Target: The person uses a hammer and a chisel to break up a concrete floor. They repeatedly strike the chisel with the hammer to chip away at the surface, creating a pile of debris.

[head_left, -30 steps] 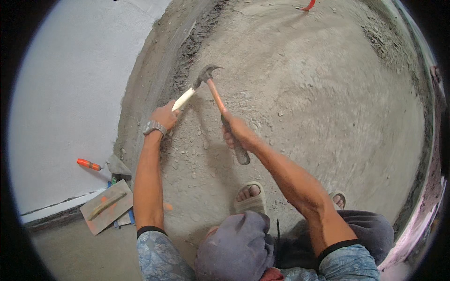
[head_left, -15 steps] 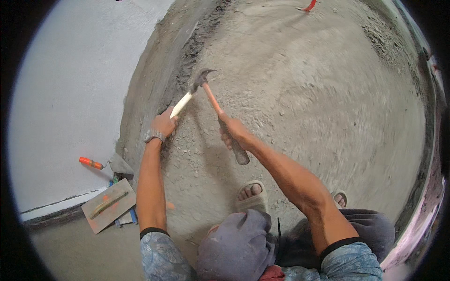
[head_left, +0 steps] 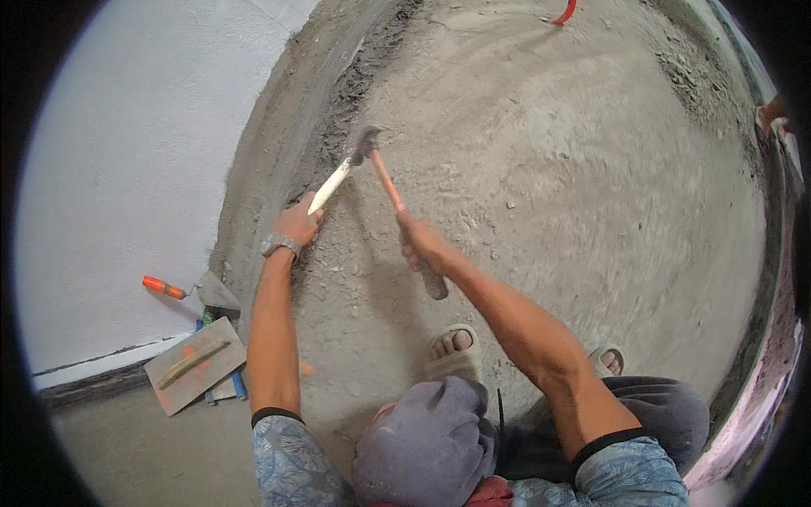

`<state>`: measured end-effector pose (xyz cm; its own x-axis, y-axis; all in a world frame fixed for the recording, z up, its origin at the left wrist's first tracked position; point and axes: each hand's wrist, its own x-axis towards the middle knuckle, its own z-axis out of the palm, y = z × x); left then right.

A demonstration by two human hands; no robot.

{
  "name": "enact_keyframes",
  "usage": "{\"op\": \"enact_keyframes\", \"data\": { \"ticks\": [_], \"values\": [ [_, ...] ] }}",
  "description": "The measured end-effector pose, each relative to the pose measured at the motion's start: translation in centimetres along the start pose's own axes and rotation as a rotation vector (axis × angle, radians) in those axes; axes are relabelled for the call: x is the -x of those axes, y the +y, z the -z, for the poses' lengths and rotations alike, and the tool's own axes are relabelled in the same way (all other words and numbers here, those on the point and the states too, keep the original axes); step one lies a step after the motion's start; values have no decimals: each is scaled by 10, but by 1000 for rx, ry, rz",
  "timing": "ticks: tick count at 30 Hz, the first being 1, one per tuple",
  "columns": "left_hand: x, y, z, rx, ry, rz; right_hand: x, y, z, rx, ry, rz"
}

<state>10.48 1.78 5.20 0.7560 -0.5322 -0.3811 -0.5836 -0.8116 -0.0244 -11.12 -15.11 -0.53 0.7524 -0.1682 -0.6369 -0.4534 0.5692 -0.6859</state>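
My right hand (head_left: 425, 241) is wrapped round the dark grip of a claw hammer (head_left: 386, 179) with an orange shaft. Its dark head meets the dark upper end of a tool with a pale, flat handle (head_left: 332, 186). My left hand (head_left: 298, 221), with a watch at the wrist, is closed round the lower part of that handle. The tool leans up and away to the right, over rough ground beside the trench-like strip along the wall. What kind of tool it is does not show, as its dark end blurs into the hammer head.
A pointing trowel with an orange handle (head_left: 165, 287) and a plastering float (head_left: 196, 365) lie left of my left forearm, by the white wall (head_left: 127, 169). Rubble (head_left: 697, 80) lies far right. A red curved piece (head_left: 565, 12) shows at the top. My sandalled foot (head_left: 454, 351) is near.
The hammer head and the pale-handled tool's end stay together, shifted very slightly. Part of another person's limb has come into sight at the right rim. Both hands keep their holds.
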Motion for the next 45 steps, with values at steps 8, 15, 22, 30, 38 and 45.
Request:
{"op": "enact_keyframes", "data": {
  "ticks": [8, 15, 22, 30, 38, 45],
  "values": [
    [-5, 24, 3, 266, 46, -112, 34, -6, 43, 149, 244, 35],
    [-7, 40, 7, 128, -9, -52, 42, -43, 32, -81, 96, 698],
    [-7, 38, 14, 17, -39, -67, 23, -31, 25, -68, 30, -21],
    [-3, 38, 19, -63, -56, -43, 30, -30, 12, -137, 48, 549],
    [0, 54, 40, -148, -119, -45, 16, -14, 30, -8, 63, 31],
    [2, 45, 31, -112, -98, -3, 28, -10, 1, -92, 68, 503]
  ]
}}
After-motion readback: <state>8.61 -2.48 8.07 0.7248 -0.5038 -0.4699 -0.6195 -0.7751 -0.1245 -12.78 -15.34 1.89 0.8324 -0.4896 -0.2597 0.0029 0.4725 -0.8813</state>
